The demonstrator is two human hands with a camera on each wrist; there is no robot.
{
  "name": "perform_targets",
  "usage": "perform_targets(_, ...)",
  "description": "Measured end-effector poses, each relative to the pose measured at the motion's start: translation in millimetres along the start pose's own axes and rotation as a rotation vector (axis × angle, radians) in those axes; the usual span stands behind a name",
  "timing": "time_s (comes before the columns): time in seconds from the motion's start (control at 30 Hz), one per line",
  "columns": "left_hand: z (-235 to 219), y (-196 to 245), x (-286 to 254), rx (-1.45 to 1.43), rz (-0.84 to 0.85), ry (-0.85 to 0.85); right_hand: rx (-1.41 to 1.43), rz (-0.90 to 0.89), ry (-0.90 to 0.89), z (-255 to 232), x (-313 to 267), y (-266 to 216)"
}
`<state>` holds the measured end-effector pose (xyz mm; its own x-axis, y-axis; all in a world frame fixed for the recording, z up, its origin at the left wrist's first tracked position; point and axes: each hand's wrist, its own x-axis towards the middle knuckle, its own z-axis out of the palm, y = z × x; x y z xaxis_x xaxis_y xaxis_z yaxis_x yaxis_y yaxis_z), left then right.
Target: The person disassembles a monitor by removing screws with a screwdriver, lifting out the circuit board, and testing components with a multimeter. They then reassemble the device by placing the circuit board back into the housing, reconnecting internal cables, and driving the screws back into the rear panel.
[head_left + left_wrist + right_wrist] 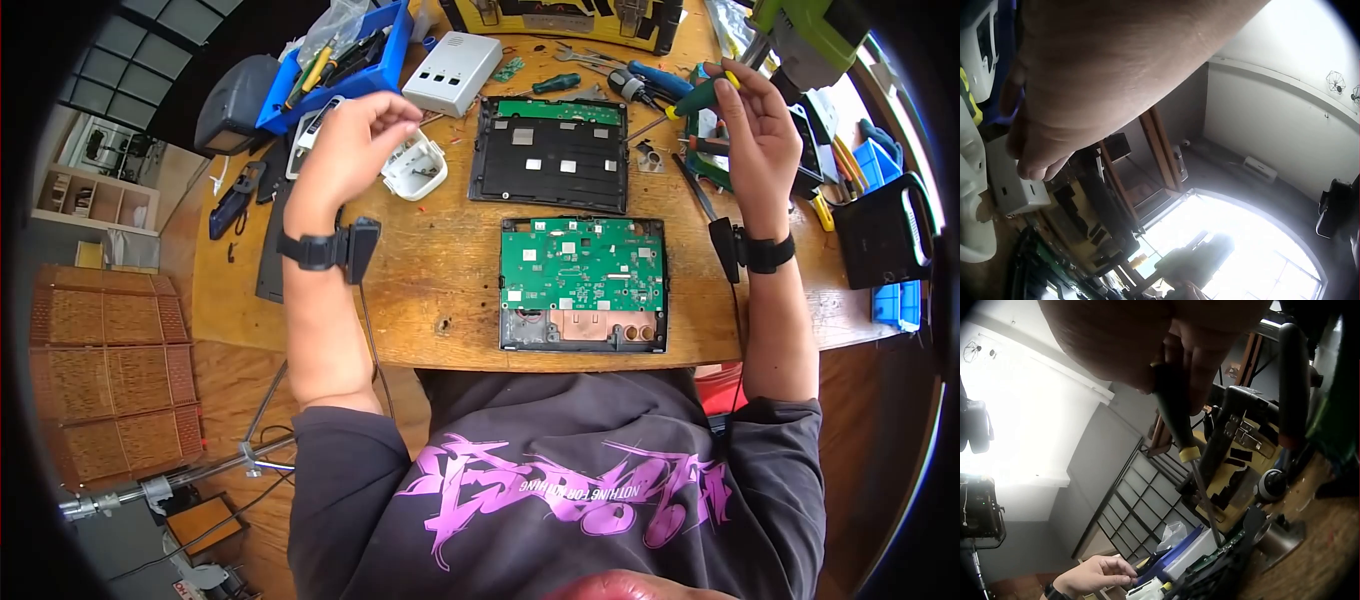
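Note:
My right hand grips the green and yellow handle of a screwdriver, its shaft slanting down to the left toward the right side of a black panel. In the right wrist view the screwdriver points down past a short metal cylinder on a flange. My left hand hovers with loosely bent fingers beside a white open container holding small parts. A green circuit board in a black frame lies near the table's front edge, below the panel.
A white box and a blue bin of tools stand at the back left. Behind the panel lie a second green screwdriver and pliers. A green power tool looms at the right, near a black box.

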<state>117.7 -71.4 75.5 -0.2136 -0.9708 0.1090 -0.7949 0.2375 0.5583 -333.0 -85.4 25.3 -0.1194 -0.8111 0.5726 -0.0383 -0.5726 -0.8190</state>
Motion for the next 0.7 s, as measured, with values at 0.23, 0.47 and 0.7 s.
perform_targets(0.23,21,-17,-11,0.008,-0.02,-0.04,-0.018,-0.05,0.017,-4,3,3)
perform_targets(0.47,55,36,18,0.19,0.276,-0.083,0.01,-0.176,0.095,-6,6,2)
perform_targets(0.7,88,52,57,0.357,0.38,-0.219,-0.072,-0.205,0.11,-11,9,9)
